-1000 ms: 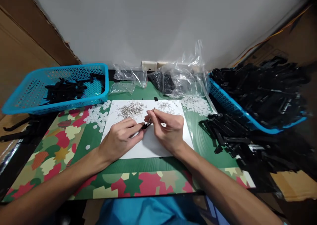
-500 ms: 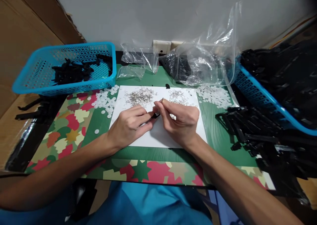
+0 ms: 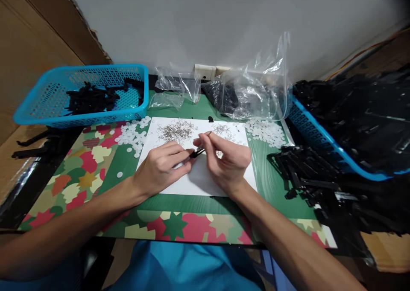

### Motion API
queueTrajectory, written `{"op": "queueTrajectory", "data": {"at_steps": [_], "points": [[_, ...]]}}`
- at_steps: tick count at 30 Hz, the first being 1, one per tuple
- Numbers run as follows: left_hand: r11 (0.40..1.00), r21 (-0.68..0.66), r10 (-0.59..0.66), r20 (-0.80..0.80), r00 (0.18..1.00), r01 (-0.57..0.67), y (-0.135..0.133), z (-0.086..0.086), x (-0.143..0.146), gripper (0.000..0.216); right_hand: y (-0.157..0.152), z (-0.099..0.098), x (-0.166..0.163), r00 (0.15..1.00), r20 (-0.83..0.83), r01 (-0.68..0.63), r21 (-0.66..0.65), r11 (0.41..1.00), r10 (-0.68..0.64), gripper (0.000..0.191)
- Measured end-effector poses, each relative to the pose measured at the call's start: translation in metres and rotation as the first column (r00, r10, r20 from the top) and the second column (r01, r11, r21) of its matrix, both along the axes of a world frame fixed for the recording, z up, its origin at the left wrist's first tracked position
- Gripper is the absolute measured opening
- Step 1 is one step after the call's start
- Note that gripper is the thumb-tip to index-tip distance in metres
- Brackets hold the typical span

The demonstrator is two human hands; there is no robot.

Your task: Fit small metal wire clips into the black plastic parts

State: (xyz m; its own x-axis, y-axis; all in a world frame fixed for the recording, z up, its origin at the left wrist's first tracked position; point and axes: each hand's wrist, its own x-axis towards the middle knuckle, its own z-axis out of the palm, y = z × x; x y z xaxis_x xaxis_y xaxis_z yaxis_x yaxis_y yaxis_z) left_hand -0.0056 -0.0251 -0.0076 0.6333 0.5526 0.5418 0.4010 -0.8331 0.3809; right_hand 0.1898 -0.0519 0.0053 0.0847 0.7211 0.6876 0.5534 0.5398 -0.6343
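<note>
Over a white sheet of paper [image 3: 205, 180], my left hand [image 3: 165, 165] is closed around a small, slim black plastic part [image 3: 197, 152]. My right hand [image 3: 229, 161] meets it at the part's far end, thumb and forefinger pinched together. Something tiny may be between those fingertips, but it is too small to make out. Behind the hands, a larger heap of fine bent metal wire pieces, like small springs [image 3: 177, 131], lies on the sheet's left. A smaller heap of the same pieces [image 3: 223, 130] lies to the right, partly hidden by my right hand.
White discs [image 3: 133, 135] lie left of the sheet, and more discs [image 3: 265, 132] lie right. A blue basket [image 3: 145, 99] at back left holds black parts. Long black parts [image 3: 307, 171] are piled right, beside another blue basket [image 3: 333, 141]. Clear plastic bags [image 3: 253, 99] stand behind.
The view has shifted slightly. The black part now shows more between my hands, with my left fingers drawn back a little along it.
</note>
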Motion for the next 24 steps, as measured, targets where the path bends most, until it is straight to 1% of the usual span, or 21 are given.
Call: {"op": "queueTrajectory", "data": {"at_steps": [3, 5, 7, 9, 11, 14, 16, 18, 19, 21, 24], "points": [[0.998, -0.013, 0.056, 0.125, 0.991, -0.055, -0.002, 0.005, 0.002, 0.019, 0.004, 0.012, 0.011, 0.98, -0.192, 0.037, -0.027, 0.999, -0.042, 0.024], [0.987, -0.087, 0.152, 0.188, 0.97, -0.137, -0.002, 0.008, 0.001, 0.019, 0.008, 0.018, 0.02, 0.955, -0.284, 0.074, -0.038, 0.996, -0.082, 0.02], [0.955, -0.2, 0.264, 0.229, 0.937, -0.22, -0.003, 0.009, 0.0, 0.016, 0.013, 0.021, 0.03, 0.943, -0.313, 0.096, -0.076, 0.993, -0.115, 0.02], [0.917, -0.304, 0.339, 0.259, 0.905, -0.257, -0.003, 0.009, -0.002, 0.016, 0.019, 0.022, 0.039, 0.958, -0.251, 0.101, -0.148, 0.984, -0.136, 0.022], [0.894, -0.371, 0.368, 0.29, 0.884, -0.25, -0.002, 0.008, -0.003, 0.019, 0.026, 0.021, 0.044, 0.99, -0.087, 0.085, -0.26, 0.962, -0.111, 0.024], [0.871, -0.435, 0.396, 0.345, 0.851, -0.229, 0.002, 0.008, -0.003, 0.02, 0.034, 0.017, 0.042, 0.986, 0.165, 0.044, -0.434, 0.9, 0.031, 0.02], [0.852, -0.477, 0.428, 0.401, 0.81, -0.214, 0.005, 0.008, -0.002, 0.02, 0.038, 0.014, 0.035, 0.957, 0.253, 0.005, -0.51, 0.86, 0.144, 0.015], [0.832, -0.52, 0.458, 0.451, 0.766, -0.191, 0.009, 0.009, -0.002, 0.02, 0.04, 0.01, 0.026, 0.93, 0.296, -0.023, -0.544, 0.839, 0.217, 0.012], [0.82, -0.545, 0.469, 0.468, 0.749, -0.173, 0.01, 0.01, -0.002, 0.021, 0.041, 0.008, 0.02, 0.923, 0.308, -0.026, -0.551, 0.834, 0.232, 0.011], [0.794, -0.595, 0.48, 0.492, 0.727, -0.121, 0.013, 0.011, -0.002, 0.021, 0.043, 0.004, 0.011, 0.921, 0.312, -0.022, -0.558, 0.83, 0.234, 0.01], [0.746, -0.666, 0.466, 0.518, 0.717, -0.003, 0.015, 0.013, -0.002, 0.018, 0.043, 0.002, 0.001, 0.93, 0.288, -0.017, -0.582, 0.813, 0.226, 0.007]]}}
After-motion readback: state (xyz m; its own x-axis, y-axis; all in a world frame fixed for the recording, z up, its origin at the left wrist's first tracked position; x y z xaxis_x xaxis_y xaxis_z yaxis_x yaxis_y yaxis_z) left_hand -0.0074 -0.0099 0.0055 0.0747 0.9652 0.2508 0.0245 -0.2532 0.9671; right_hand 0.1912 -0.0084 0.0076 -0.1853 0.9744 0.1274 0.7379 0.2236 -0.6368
